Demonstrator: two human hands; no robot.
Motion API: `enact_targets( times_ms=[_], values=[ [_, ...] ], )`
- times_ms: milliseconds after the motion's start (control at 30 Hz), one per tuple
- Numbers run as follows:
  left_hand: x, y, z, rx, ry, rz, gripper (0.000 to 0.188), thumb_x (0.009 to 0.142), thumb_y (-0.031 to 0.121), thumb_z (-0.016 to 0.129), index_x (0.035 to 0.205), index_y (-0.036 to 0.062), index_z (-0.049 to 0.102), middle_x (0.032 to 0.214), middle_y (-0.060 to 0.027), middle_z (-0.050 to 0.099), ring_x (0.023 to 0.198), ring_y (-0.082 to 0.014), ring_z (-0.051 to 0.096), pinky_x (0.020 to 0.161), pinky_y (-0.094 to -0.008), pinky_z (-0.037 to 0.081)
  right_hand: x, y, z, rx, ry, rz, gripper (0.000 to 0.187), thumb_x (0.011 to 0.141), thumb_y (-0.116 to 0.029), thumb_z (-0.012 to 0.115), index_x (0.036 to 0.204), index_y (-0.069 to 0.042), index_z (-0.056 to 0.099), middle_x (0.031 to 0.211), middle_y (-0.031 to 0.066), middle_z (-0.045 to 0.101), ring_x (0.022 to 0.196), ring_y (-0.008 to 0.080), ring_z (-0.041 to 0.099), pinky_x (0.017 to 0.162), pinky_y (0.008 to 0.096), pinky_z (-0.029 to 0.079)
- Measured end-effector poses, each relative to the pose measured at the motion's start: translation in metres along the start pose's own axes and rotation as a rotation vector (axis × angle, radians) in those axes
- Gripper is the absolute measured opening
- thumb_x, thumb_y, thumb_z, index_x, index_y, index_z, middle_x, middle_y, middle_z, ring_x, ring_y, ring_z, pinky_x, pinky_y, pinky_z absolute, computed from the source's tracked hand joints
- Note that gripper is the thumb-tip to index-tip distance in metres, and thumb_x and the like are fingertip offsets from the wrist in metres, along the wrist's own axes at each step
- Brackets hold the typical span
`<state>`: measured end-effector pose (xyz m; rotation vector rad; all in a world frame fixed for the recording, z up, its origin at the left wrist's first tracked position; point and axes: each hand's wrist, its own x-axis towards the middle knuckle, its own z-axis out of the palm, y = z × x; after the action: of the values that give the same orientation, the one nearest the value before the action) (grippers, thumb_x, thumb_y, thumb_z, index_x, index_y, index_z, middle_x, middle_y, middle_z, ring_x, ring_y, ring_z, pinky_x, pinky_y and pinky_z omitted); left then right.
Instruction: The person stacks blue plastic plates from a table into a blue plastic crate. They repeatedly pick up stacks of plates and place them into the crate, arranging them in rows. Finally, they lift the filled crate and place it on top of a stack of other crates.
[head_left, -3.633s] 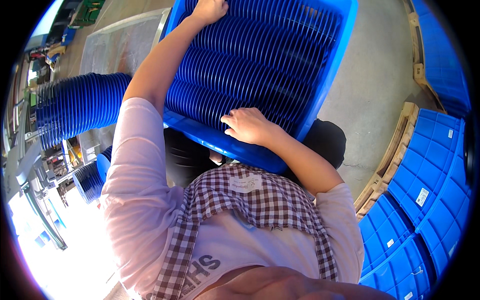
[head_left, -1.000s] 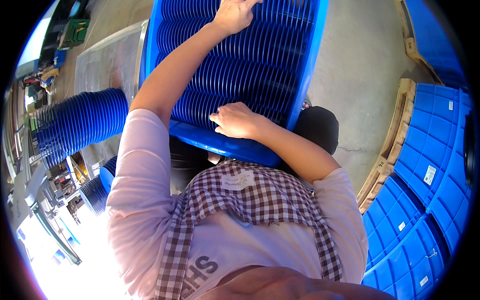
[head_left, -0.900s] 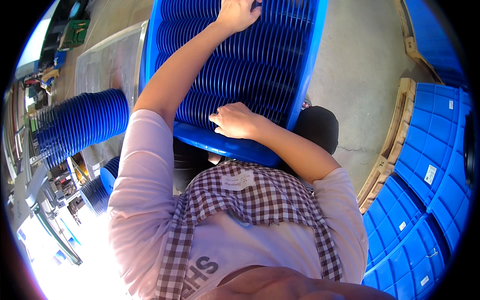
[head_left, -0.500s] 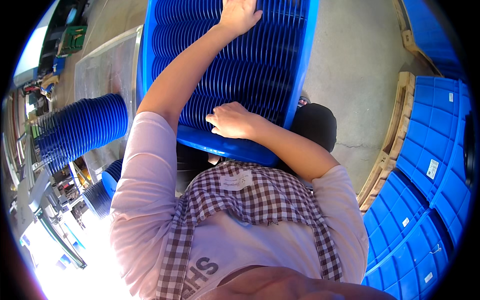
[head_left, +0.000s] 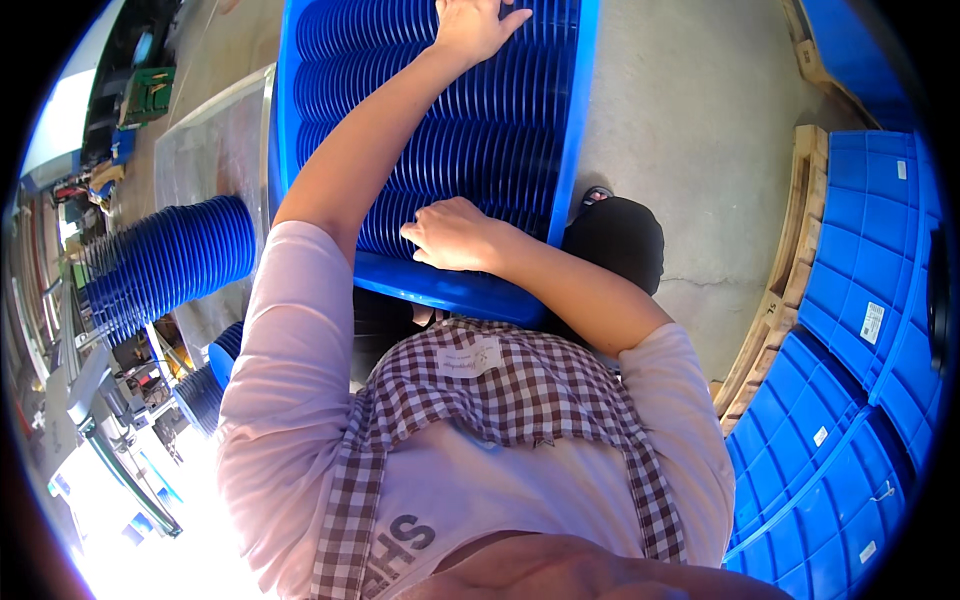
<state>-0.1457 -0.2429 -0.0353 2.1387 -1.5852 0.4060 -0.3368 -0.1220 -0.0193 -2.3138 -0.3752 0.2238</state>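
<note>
Several rows of thin blue discs (head_left: 450,140), stood on edge and packed close, fill a blue bin (head_left: 578,100) in front of me. My left hand (head_left: 475,28) rests over the far row, thumb stretched out to the right; the top edge of the picture cuts off part of its fingers. Over the nearest row, by the bin's near wall, lies my right hand (head_left: 452,235) with its fingers curled down onto the disc rims. Its fingertips are hidden, so whether a disc is pinched in them does not show.
Left of the bin, a long stack of blue discs (head_left: 185,255) lies on its side near a pale board (head_left: 215,140). More discs (head_left: 228,350) lie below it. Large blue crates (head_left: 860,240) stand on the right beside a wooden pallet (head_left: 790,260). Grey floor (head_left: 690,150) lies between.
The bin sits slightly farther left in the picture. My right hand has shifted a little left along the near row. My left hand stays over the far row, its thumb stretched out more.
</note>
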Motion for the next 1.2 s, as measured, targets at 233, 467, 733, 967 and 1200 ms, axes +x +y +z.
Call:
enact_targets(
  times_ms=[233,467,733,967,1200],
  values=[
    [0.005,0.023,-0.003,0.065,-0.032,-0.112,0.040,0.071,0.025,0.073,0.100,0.0107,0.050,0.131,-0.0270,0.038,0.122,-0.0432,0.036,0.098,-0.0535,0.032,-0.014,0.004,-0.004,0.010,0.046,0.007,0.023,0.084,-0.023,0.062,0.087,0.000,0.061,0.070,0.0135,0.062,0.069,0.0284,0.064,0.059,0.0417,0.052],
    [0.014,0.034,-0.007,0.024,-0.049,0.260,0.045,0.067,-0.001,0.061,0.108,0.0139,0.052,0.131,-0.0264,0.037,0.124,-0.0452,0.034,0.100,-0.0530,0.032,-0.028,0.005,-0.009,0.020,0.068,-0.013,0.022,0.084,-0.023,0.061,0.087,-0.001,0.061,0.069,0.0135,0.061,0.067,0.0289,0.064,0.059,0.0419,0.052],
    [0.018,0.042,0.011,0.006,-0.046,0.002,0.029,0.074,0.025,0.068,0.097,0.0131,0.057,0.127,-0.0269,0.042,0.121,-0.0435,0.037,0.097,-0.0541,0.033,-0.034,0.008,-0.012,0.040,0.068,0.001,0.023,0.082,-0.023,0.062,0.089,-0.001,0.062,0.068,0.0139,0.061,0.067,0.0302,0.064,0.059,0.0433,0.051],
    [0.019,0.067,0.015,0.029,-0.032,-0.188,0.037,0.070,0.028,0.073,0.096,0.0103,0.053,0.129,-0.0272,0.040,0.121,-0.0421,0.036,0.097,-0.0535,0.032,-0.038,0.011,-0.010,0.047,0.037,0.046,0.025,0.082,-0.023,0.062,0.094,-0.002,0.062,0.076,0.0158,0.062,0.074,0.0315,0.064,0.066,0.0448,0.051],
    [-0.011,0.075,-0.019,-0.120,-0.105,-0.326,0.053,0.073,0.034,0.068,0.121,0.0187,0.053,0.136,-0.0246,0.034,0.126,-0.0410,0.032,0.101,-0.0521,0.033,-0.024,0.010,-0.010,-0.012,0.012,0.081,0.031,0.082,-0.025,0.062,0.106,-0.005,0.061,0.097,0.0165,0.065,0.093,0.0338,0.062,0.081,0.0453,0.050]
  ],
)
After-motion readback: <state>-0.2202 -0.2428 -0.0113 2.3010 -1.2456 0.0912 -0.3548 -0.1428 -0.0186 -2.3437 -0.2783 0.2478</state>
